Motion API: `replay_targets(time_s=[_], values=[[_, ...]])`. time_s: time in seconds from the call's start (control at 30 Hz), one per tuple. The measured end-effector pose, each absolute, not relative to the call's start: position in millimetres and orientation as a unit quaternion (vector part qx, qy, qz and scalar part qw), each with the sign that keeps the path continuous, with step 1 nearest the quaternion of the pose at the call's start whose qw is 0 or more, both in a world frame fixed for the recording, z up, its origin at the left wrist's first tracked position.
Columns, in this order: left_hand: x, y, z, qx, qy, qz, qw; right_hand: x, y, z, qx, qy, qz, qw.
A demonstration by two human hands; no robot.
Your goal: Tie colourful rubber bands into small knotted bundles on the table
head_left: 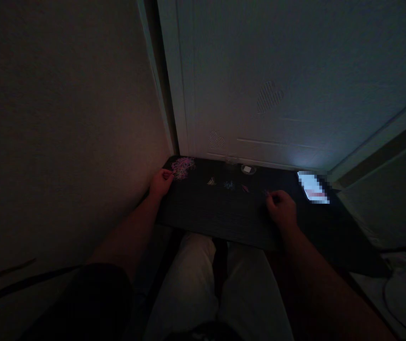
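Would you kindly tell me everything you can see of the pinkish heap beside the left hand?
The heap is a loose spread of many small, thin pieces, mostly pinkish-purple with some paler ones. It lies near the far left corner of the dark tabletop. The left hand is at its left edge, fingertips apparently touching it. The light is too dim to tell the material.

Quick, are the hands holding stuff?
Left hand: closed, at the pinkish pile of tiny thin pieces; grip unclear.
Right hand: pinched closed; too dark to tell if holding.
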State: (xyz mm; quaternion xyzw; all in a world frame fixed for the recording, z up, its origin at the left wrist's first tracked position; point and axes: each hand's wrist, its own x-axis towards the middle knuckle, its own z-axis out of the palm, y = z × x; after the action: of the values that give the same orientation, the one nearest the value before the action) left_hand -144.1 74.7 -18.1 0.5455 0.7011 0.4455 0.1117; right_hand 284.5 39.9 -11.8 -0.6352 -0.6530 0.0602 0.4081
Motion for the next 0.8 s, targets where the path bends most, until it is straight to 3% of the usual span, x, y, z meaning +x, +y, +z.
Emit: replay_targets(time_s=[0.4,0.5,0.67,0.8], values=[[-113,59,-1,0.522,0.677,0.504,0.124,271,36,-6,-0.602,-0.69,0.034,0.399],[-62,46,4,0.565,0.632,0.499,0.179,245,28,-4,-0.568,-0.688,0.127,0.434],[29,30,5,0.616,0.515,0.504,0.317,198,19,-7,-0.442,-0.651,0.42,0.452],[56,24,-4,0.61,0.475,0.516,0.369,191,17,-9,-0.437,-0.619,0.452,0.471]])
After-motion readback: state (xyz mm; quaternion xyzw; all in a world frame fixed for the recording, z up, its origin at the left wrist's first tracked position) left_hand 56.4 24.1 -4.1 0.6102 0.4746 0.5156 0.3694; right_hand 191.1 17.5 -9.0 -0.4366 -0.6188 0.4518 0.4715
